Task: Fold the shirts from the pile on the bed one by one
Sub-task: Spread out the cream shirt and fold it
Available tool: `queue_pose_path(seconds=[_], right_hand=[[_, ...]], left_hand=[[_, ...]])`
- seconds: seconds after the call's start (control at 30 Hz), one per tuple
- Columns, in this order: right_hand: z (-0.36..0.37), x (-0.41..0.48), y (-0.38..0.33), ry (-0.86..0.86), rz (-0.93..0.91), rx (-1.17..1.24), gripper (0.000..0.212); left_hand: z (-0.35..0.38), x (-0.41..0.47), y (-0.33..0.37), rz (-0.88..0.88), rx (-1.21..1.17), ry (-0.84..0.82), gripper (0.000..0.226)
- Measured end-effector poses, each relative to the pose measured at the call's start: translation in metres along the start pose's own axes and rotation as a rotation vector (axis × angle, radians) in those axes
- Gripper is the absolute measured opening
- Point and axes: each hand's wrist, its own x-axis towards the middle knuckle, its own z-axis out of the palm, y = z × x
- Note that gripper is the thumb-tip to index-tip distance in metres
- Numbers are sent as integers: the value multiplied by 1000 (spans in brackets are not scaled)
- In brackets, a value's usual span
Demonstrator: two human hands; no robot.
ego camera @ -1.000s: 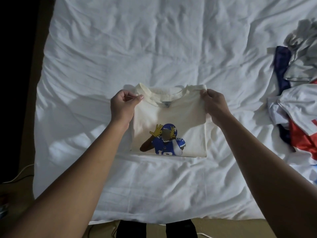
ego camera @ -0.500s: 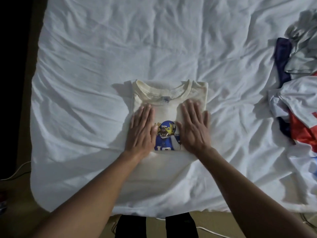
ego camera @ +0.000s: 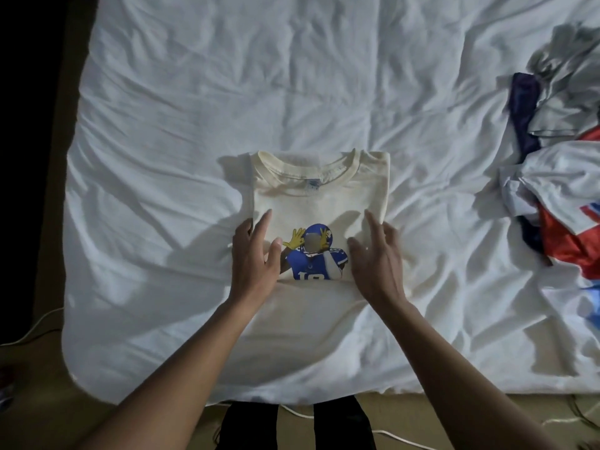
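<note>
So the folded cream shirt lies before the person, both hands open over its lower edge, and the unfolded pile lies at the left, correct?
No: the head view shows the pile at the right of the bed; the rest holds.

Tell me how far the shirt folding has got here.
Done: the cream shirt lies folded into a rectangle on the bed. In hand: the left hand and right hand, fingers straight, are at its lower corners. Left: the crumpled pile at the right.
</note>
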Motion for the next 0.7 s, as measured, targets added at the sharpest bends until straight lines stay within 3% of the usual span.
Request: queue_pose_path(seconds=[0.1,0.27,0.5,0.7], right_hand=[[7,12,-5,14,65,65,57],[4,26,-4,17,45,79,53],[-28,4,-46,29,23,95,58],[-66,-32,-113,80,-40,94,58]], left_hand=[[1,18,6,-67,-135,17,48],[-15,40,-1,-94,-102,-109,51],[-52,26,29,-1,-76,-164,63],[-126,4,70,53,-57,-126,67]])
